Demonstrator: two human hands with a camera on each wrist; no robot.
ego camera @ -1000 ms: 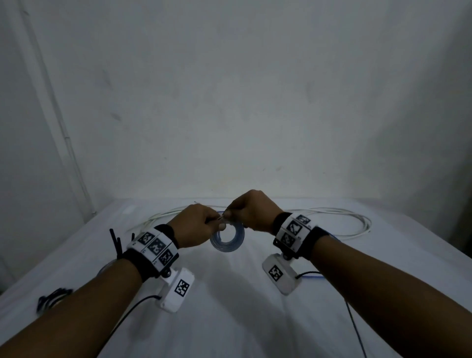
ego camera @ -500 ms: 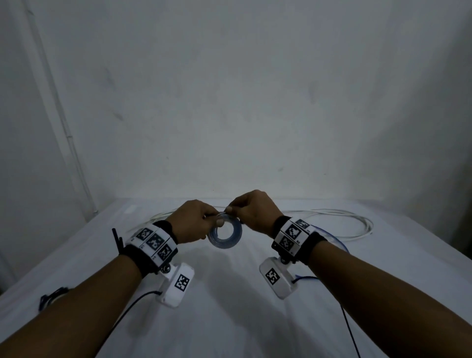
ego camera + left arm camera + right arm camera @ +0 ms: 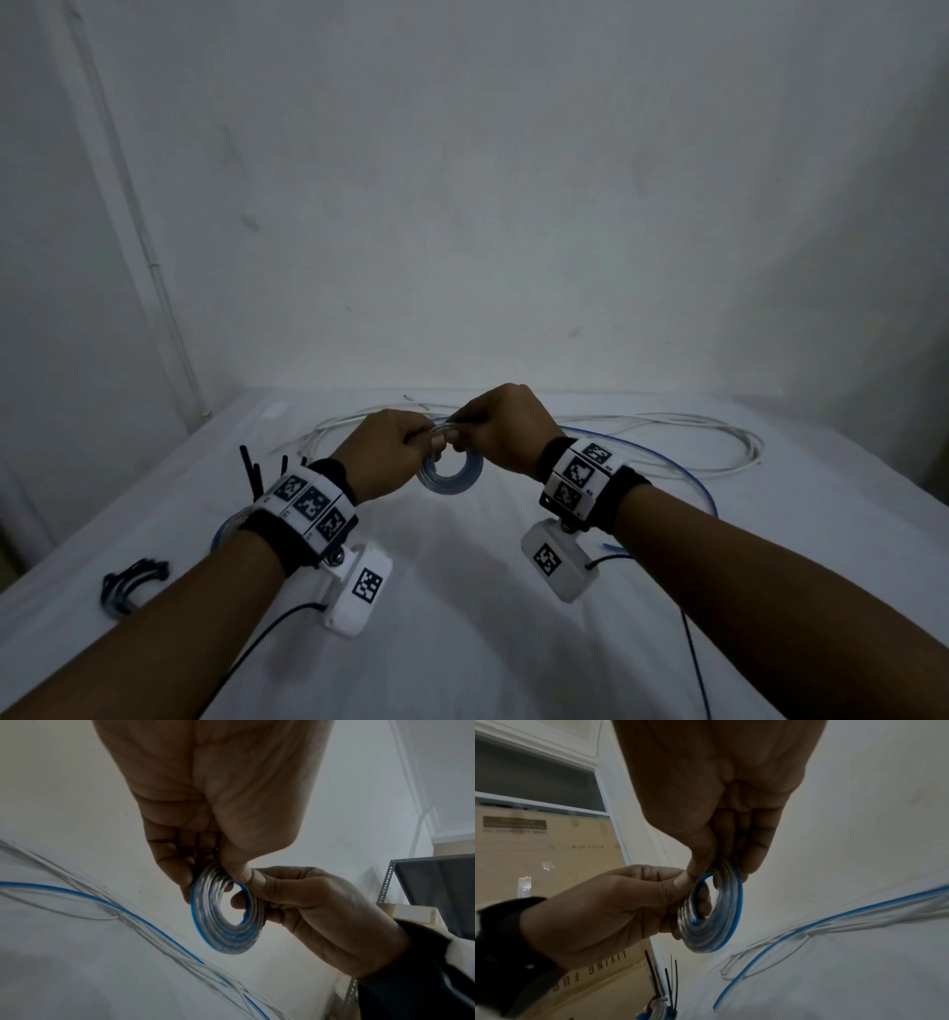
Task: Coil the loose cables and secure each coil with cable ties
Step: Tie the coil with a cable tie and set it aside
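Fingers (image 3: 185, 868) of the left hand (image 3: 382, 452) and right hand (image 3: 506, 429) pinch the top of a small clear-and-blue cable coil (image 3: 451, 470) held above the counter (image 3: 462, 642), keeping its loops together, probably for a tie.

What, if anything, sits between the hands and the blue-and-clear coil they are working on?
Nothing visible. The left hand and right hand both pinch the top of the coil directly, held above the white table.
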